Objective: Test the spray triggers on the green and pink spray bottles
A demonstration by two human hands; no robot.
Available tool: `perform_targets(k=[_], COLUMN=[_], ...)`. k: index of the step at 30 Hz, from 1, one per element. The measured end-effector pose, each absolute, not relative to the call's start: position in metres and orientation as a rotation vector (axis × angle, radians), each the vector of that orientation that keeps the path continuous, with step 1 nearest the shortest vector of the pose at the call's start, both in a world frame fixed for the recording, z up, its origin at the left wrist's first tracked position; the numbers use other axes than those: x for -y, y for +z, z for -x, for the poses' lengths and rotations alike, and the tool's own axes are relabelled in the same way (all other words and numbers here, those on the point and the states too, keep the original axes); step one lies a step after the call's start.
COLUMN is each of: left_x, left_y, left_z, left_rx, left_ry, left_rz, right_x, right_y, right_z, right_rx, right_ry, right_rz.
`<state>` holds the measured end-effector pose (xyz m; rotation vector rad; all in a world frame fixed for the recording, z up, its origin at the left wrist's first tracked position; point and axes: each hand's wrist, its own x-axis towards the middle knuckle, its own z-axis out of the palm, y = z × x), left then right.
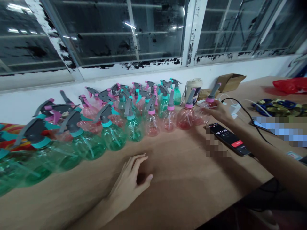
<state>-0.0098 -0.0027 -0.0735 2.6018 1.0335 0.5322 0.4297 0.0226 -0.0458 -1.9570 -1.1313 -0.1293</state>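
My right hand (218, 110) is closed around a pink spray bottle (202, 114) with a grey trigger head, at the right end of a row of spray bottles. That bottle stands beside another pink spray bottle (186, 117). Above the bare tabletop, my left hand (130, 179) is open, thumb and fingers apart, holding nothing. Nearest to it are a green spray bottle (134, 129) and a clear pink one (152, 124). Several more green bottles (114, 137) with teal collars continue the row leftward, and pink and green ones crowd behind.
A phone (229, 139) showing a timer lies under my right forearm, with a black cable (253, 119) nearby. Behind stand a patterned cup (193, 88) and an open cardboard box (230, 83). Medals with blue ribbons (280, 107) and a red plastic bag (291, 85) lie far right. Windows line the wall.
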Motion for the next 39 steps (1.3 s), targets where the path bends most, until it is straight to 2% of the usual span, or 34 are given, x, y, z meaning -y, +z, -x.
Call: perform_targets(k=[7,11,16,22,27,34,39], left_x=[0.002,0.004,0.005,-0.002,-0.006,-0.003,-0.003], left_y=[-0.073,-0.072,-0.065,-0.053,-0.041,-0.019,-0.007], left_z=[0.01,0.009,0.011,0.016,0.018,0.015,0.006], left_rx=[-1.016,-1.013,-1.056,-0.962,-0.864,-0.841,-0.866], left_ry=[0.588,0.641,0.648,0.8,0.917,0.821,0.808], left_rz=[-2.577,-2.533,-2.375,-2.218,-2.121,-2.172,-2.075], right_x=[0.023,0.054,0.067,0.056,0.048,0.041,0.044], right_y=[-0.003,0.005,-0.002,-0.023,-0.03,-0.038,-0.045], right_z=[-0.414,-0.368,-0.276,-0.196,-0.169,-0.148,-0.142], right_rx=[1.081,1.297,1.604,1.725,1.8,1.952,2.032], right_ry=[-0.249,-0.196,0.011,0.187,0.2,0.132,0.201], right_rz=[1.963,1.857,1.625,1.629,1.484,1.375,1.284])
